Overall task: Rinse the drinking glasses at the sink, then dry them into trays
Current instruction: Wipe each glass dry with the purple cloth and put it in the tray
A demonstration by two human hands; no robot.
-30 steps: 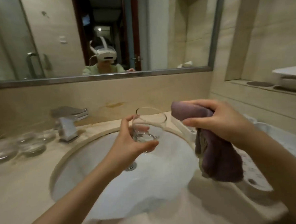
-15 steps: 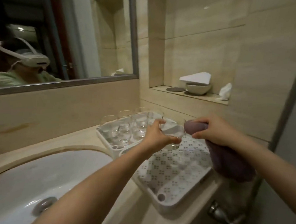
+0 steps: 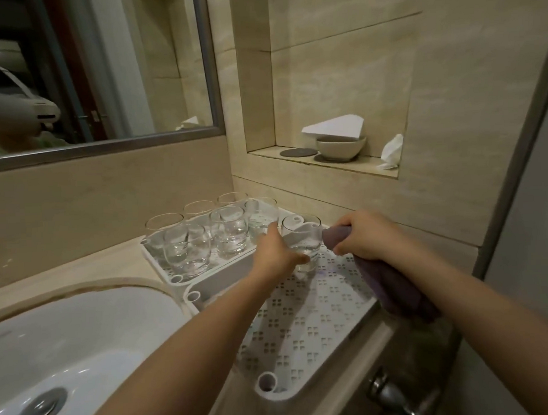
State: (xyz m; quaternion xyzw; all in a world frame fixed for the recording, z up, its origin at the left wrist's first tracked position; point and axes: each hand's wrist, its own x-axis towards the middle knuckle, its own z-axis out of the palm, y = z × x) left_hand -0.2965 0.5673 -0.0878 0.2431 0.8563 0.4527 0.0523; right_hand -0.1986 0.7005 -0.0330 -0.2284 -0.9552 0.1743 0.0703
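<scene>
On the beige stone bench (image 3: 89,274), the left hand (image 3: 276,250) clamps a clear stemless glass (image 3: 301,240) over the white perforated tray's (image 3: 307,326) far edge; the right hand (image 3: 368,237) is closed on a purple cloth (image 3: 394,283).

You have clear glossy glass tumblers (image 3: 229,233), a matt perforated plastic tray (image 3: 307,319), soft purple cloth (image 3: 394,288), and a glazed basin (image 3: 82,328).

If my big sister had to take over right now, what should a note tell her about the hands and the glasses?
Left hand: holding one drinking glass upright at the far end of the near tray; whether it touches the tray is unclear.
Right hand: gripping a purple cloth beside that glass.
Far tray: holds six glasses, upright.
Near tray: otherwise bare.
Sink: no glasses in it.
Left: let go of this glass; any further glasses would be out of view.
</scene>
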